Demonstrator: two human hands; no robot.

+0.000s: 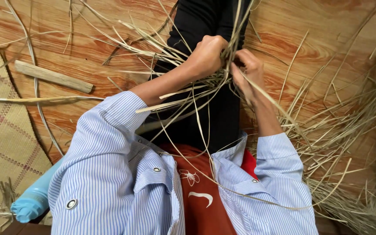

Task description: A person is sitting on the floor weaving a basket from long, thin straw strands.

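Clenched around dry straw strands: left hand in a fist, right hand pinching just beside it, above black trousers. Could snap brittle strands or lose the twist, if pulled too hard. Loose straw pile right of grip.

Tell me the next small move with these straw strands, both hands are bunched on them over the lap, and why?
Probably draw the loose strand under the right hand snug. The left hand is closed around the gathered straw strands, while several long ends trail slack toward the striped shirt. Tightening seems sensible before taking another; the exact crossing between the fingers is hidden.
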